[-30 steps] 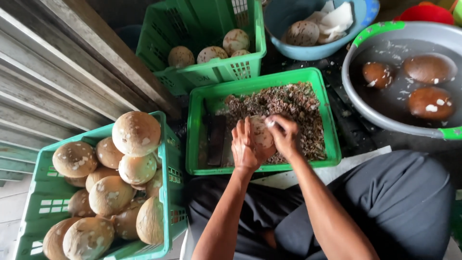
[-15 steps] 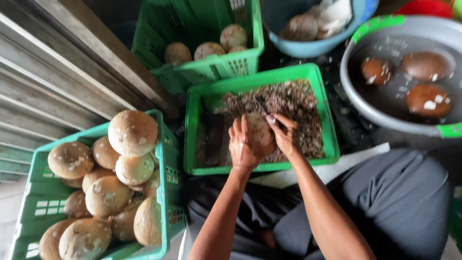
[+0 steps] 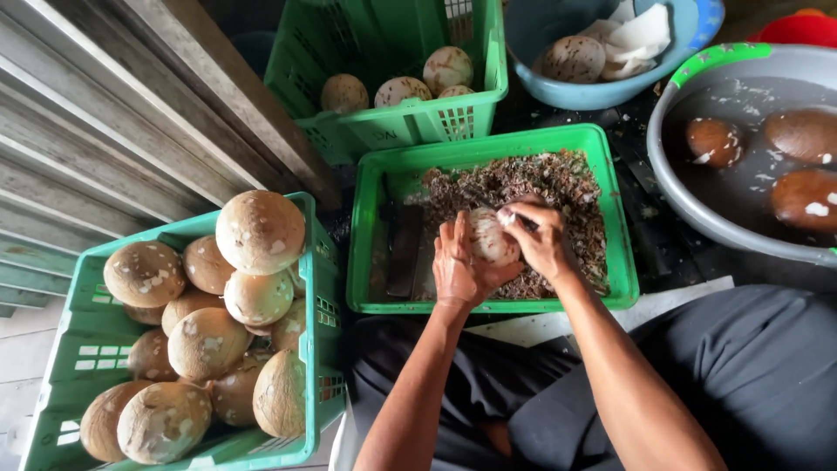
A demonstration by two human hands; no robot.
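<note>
My left hand [image 3: 459,266] cups a pale, partly peeled coconut [image 3: 491,237] over a shallow green tray [image 3: 375,174] filled with brown shavings. Pressed against the coconut's top is my right hand [image 3: 542,240], which grips a thin dark blade [image 3: 479,199] that pokes out to the upper left. Both hands hover above the tray's middle, just in front of my lap in dark trousers [image 3: 741,384].
A green crate [image 3: 61,375] of brown husked coconuts sits at the lower left. Another green basket [image 3: 418,122] with peeled coconuts stands behind the tray. A blue bowl [image 3: 558,92] and a grey water basin [image 3: 671,174] with coconuts are at the right. Wooden slats run along the left.
Both hands stay at the coconut over the tray; the right hand has shifted slightly along its top while the left keeps cupping it. The view has drifted a little.
</note>
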